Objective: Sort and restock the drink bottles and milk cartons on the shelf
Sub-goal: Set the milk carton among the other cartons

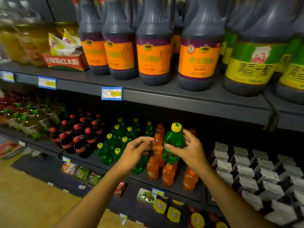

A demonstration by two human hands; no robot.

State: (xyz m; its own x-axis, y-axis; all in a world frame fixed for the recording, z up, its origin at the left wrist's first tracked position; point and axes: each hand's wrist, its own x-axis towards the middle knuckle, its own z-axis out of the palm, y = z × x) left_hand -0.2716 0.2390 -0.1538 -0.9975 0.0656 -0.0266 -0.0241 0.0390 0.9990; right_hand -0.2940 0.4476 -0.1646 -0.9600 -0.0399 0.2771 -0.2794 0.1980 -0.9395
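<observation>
The green bottle (173,142) with a yellow cap is held upright above the orange bottles (167,174) on the middle shelf (174,188), gripped around its body by the right hand (189,149). The left hand (137,148) hovers just beside it, fingers loosely curled and holding nothing. Further green bottles (113,142) stand to the left, then dark red-capped bottles (79,134), with white cartons (250,171) to the right

Dark sauce jugs (153,51) above; yellow-lidded tubs (174,214) on the bottom shelf.
</observation>
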